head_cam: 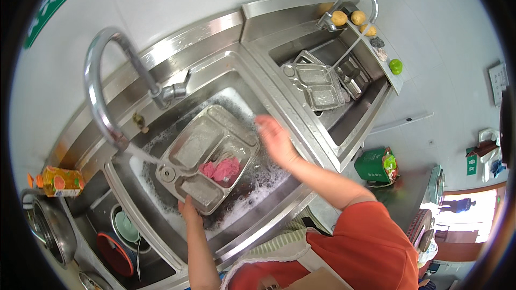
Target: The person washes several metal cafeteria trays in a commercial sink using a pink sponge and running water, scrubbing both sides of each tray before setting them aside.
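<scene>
A stainless steel compartment tray (197, 141) lies tilted in the middle sink basin, over sudsy water. My left hand (190, 210) grips its near left edge, with most of the fingers hidden. In one compartment sits a crumpled pink mesh cloth (226, 169), with a paler scrap beside it. My right hand (277, 139), slightly blurred, is held empty near the tray's right end, its fingers stretched out. Water runs from the curved chrome faucet (92, 84) onto the tray's left corner.
More steel trays (322, 84) lie in the right basin under a running faucet (373, 0). Potatoes (358, 17) and a green pepper (396, 66) line its ledge. Left are an orange detergent bottle (62, 181), a metal pot (54, 229) and a red-rimmed bowl (115, 253). A person (457, 205) stands far off.
</scene>
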A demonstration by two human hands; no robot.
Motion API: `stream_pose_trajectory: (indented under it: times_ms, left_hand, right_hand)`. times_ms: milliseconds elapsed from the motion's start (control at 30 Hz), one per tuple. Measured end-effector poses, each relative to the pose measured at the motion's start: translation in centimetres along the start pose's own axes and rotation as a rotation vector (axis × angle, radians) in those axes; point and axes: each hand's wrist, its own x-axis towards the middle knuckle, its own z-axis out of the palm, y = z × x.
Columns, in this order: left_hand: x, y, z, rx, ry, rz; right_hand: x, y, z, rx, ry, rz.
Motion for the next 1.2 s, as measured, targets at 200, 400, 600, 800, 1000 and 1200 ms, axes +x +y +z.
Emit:
stream_pose_trajectory:
  times_ms: [200,400,600,800,1000,1200]
  left_hand:
    - [1.7,-1.6,-0.2,0.031,0.015,-0.010]
    - [1.9,-2.9,-0.7,0.042,0.022,0.075]
    - [2.3,-2.6,-0.5,0.280,0.201,0.138]
    - [2.5,-2.6,1.1,0.341,0.296,0.164]
    - [2.1,-2.3,1.1,0.369,0.286,0.155]
    - [1.8,-2.2,1.8,0.367,0.327,0.123]
  right_hand:
    - [20.8,5.3,-24.3,0.315,0.551,0.256]
    - [32.2,0.6,-31.6,0.336,0.451,0.342]
    - [39.1,-1.4,-34.3,0.323,0.220,0.359]
    - [42.7,1.7,-34.9,-0.019,0.244,0.309]
    - [46.3,3.7,-33.9,0.127,0.191,0.320]
    - [46.4,3.7,-33.5,0.081,0.247,0.254]
